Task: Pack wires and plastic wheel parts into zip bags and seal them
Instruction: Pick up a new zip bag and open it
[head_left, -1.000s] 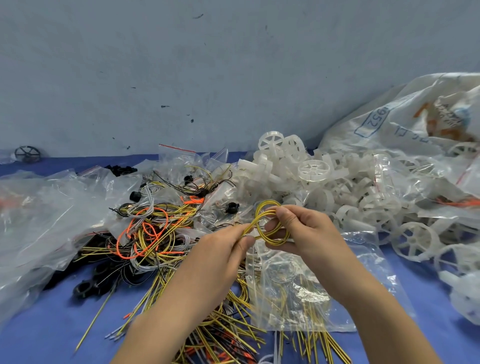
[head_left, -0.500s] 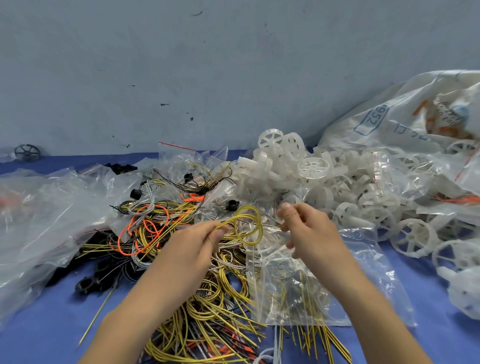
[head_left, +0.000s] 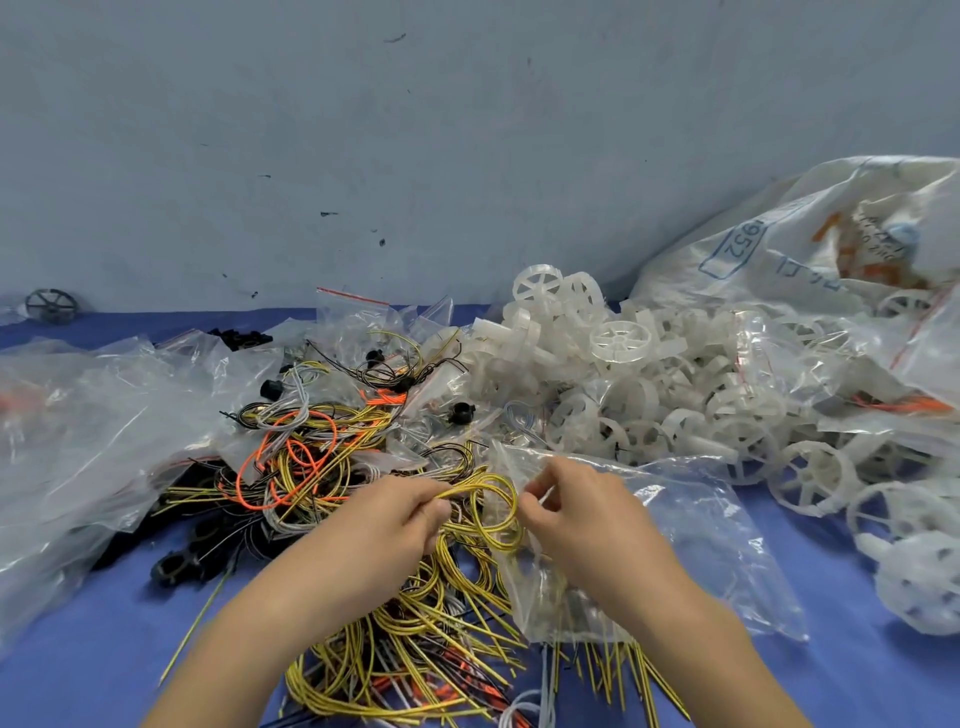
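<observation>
Now, bagging a coil. My left hand (head_left: 400, 512) pinches the yellow coil (head_left: 491, 512) at its left side, thumb and fingers closed on the strands. My right hand (head_left: 576, 506) has fingers curled and looks to be pinching the edge of the zip bag (head_left: 691, 540) near its mouth; whether one layer of film or both is caught, I cannot tell.

Risks, as I judge them:
- Coil is only held on one side. Loosen the pinch and the loops likely spring apart, too wide for the mouth.
- If the right hand has both layers, the mouth is closed and the coil just pushes the film along.
- Loose wire ends could snag the bag edge or hook strands from the wire pile (head_left: 311, 457) beneath, dragging extras in.
- Thin film; a stiff cut end could poke through.
- Stray wire across the zip strip would stop a clean seal.

Position: coil sits between my two hands, its right loops just at the right hand's fingertips and overlapping the bag's left edge. Not clearly inside yet. Bag lies on the desk (head_left: 104, 649) under my right forearm, partly over more yellow wire. Wheels (head_left: 621, 340) are heaped well behind, toward the wall, untouched by either hand.
</observation>
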